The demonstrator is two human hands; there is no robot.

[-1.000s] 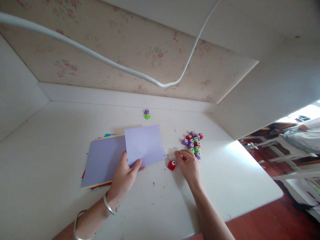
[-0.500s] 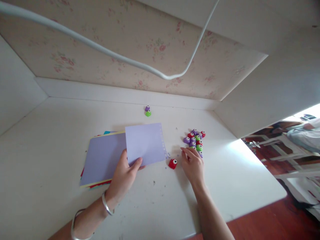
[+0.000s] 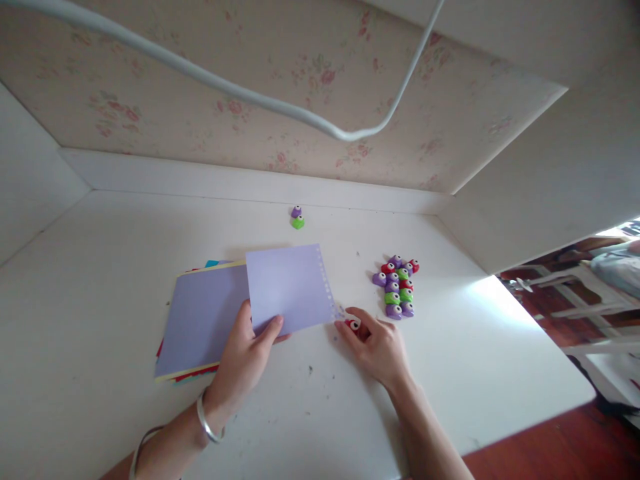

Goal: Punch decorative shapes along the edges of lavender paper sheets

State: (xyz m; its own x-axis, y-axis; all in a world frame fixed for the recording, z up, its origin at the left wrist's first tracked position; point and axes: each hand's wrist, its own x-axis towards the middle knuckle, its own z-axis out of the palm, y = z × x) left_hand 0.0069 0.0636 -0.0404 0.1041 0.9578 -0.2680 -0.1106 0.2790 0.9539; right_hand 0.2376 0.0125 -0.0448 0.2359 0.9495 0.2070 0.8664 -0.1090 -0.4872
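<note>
The left hand [image 3: 245, 357] pinches the near edge of a pale lilac paper sheet [image 3: 289, 287], thumb on top, holding it above a stack of coloured paper [image 3: 200, 320] on the white counter [image 3: 125, 267]. The right hand [image 3: 380, 348] curls its fingers [image 3: 345, 329] around a small red plastic punch [image 3: 354, 325] beside the sheet's perforated corner. A cluster of purple, green and red punches [image 3: 397, 287] sits just beyond.

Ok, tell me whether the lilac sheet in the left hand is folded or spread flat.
Spread flat: the lilac sheet shows one unfolded face, pinched at its near edge by the left hand.
</note>
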